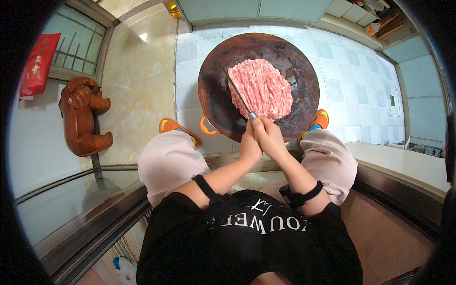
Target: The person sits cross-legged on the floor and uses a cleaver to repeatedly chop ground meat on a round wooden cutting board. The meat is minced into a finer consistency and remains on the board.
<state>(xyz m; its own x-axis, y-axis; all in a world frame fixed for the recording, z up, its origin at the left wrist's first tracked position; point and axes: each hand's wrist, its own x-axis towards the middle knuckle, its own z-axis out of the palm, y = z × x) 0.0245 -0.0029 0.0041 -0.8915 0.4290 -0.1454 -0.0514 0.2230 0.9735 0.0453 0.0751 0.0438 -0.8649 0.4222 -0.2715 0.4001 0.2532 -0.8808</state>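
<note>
A wide mound of pink minced meat (261, 88) lies on a round, dark wooden chopping block (304, 97) on the floor before me. Over the meat's left edge a knife (235, 88) points away and to the left; its blade shows nearly edge-on, so its full shape is hard to tell. My right hand (270, 135) is closed round the wooden handle just behind the metal collar. Pressed close beside it, my left hand (251, 142) also wraps the handle, its fingers partly hidden. I cannot tell whether the blade touches the meat.
An orange handle (207, 126) sticks out at the block's lower left. My feet in orange shoes (176, 129) stand either side. A carved wooden animal figure (83, 116) and a red packet (40, 64) are at left. A white counter (403, 164) stands at right.
</note>
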